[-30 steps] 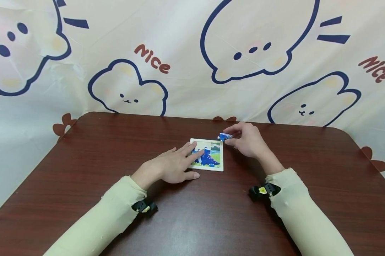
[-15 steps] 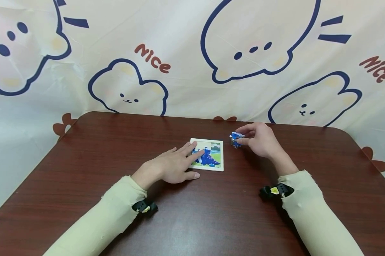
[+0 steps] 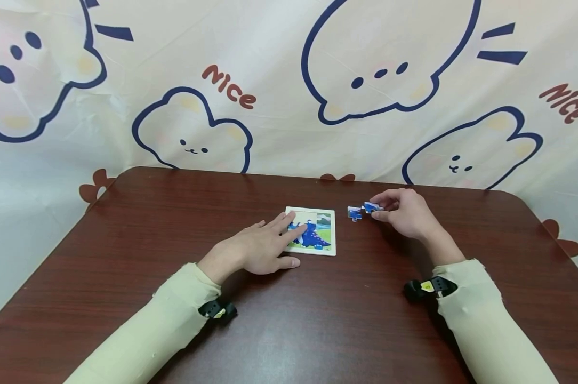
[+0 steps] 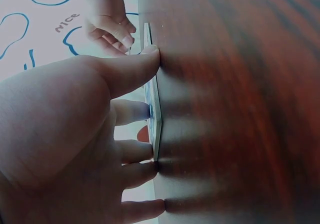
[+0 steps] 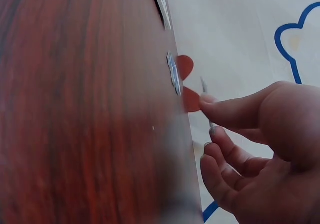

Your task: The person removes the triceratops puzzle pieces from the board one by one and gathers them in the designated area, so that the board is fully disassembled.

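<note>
Since half a second ago the right hand [image 3: 406, 213] has slid further right, away from the puzzle board [image 3: 312, 231]; the left hand [image 3: 257, 250] has not shifted.

Head view: the right hand pinches a blue puzzle piece [image 3: 371, 207] between thumb and fingertips, held just off the table [image 3: 289, 320]; a second loose piece [image 3: 354, 213] lies on the wood just beside it, between the hand and the board. The left hand lies flat with straight fingers pressing the board's left part. Left wrist view: the straight fingers [image 4: 132, 111] rest on the thin board [image 4: 156, 119], gripping nothing. Right wrist view: thumb and forefinger [image 5: 235, 111] clamp the piece [image 5: 206, 96] edge-on, near the loose piece [image 5: 174, 74] lying flat.
</note>
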Demonstrator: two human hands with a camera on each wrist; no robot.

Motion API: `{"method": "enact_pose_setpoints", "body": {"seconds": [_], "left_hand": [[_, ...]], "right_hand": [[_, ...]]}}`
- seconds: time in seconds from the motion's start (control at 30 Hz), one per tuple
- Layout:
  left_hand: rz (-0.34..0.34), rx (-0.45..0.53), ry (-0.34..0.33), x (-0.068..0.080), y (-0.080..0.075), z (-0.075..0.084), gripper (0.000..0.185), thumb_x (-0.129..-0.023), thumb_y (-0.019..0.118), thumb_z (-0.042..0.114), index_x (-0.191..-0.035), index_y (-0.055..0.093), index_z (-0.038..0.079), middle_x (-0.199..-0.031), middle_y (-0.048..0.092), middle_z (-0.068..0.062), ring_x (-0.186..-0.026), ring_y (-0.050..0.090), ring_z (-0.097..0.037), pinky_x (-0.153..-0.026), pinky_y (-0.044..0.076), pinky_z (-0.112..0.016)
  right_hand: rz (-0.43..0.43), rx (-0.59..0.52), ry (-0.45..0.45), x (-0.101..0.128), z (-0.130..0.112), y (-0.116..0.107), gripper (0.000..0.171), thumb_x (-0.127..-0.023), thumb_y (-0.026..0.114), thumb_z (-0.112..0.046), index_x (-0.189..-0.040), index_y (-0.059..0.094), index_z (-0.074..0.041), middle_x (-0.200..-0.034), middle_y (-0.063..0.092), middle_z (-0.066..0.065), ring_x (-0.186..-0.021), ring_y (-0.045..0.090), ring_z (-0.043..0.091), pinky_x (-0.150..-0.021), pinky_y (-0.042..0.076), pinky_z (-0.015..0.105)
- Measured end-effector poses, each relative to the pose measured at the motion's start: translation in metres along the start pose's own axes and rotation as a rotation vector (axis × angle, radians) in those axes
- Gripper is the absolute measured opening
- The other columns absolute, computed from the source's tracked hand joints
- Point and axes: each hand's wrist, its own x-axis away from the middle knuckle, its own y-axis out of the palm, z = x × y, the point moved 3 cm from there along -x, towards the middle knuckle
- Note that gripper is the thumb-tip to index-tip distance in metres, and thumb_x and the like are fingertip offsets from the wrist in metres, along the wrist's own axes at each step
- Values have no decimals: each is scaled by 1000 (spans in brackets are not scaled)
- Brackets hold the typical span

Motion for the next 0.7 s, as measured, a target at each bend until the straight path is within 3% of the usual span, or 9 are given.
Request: {"method": "enact_pose_setpoints", "body": {"seconds": [0.4,0.7], "left_hand": [[-1,-7,-4,0,-1,1,80,-106,57,54,-172,19,28,-182,4,-9,-169,3,-29,-133,19,-61],[-2,-10,-4,0,-1,1,80,-106,56,54,-172,19,28,-182,4,-9,-169,3,-29,-133,19,-61]], "right_hand": [[-65,-18,33,-2,11,-1,31,-98,76,-12,-128,73,-7,-116,65,18,-103,54,31,-81,47,37],[-81,-33,32,-2,13,0,33,-98,76,-11,-130,72,-4,-120,65,20,-106,55,33,-88,48,41]]}}
